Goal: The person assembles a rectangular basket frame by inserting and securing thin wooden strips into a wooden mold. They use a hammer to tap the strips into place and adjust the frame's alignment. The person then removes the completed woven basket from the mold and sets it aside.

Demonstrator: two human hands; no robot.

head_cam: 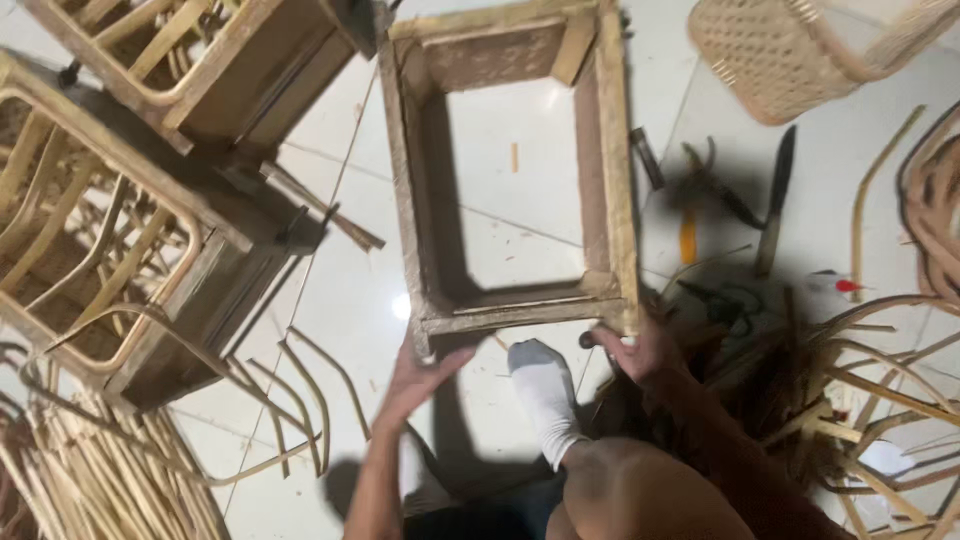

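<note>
A square wooden frame (610, 170), open in the middle, lies on the white tiled floor in front of me. My left hand (415, 378) is spread with its fingers against the frame's near left corner. My right hand (640, 350) grips the frame's near right corner. My foot in a white sock (545, 392) rests on the floor just below the frame's near rail, between my two hands.
Two rattan chair frames (150, 200) stand at the left, with loose bent cane strips (300, 400) beside them. A woven rattan panel (770, 50) is at the top right. A knife (775, 200) and other hand tools lie right of the frame, by piled cane (890, 370).
</note>
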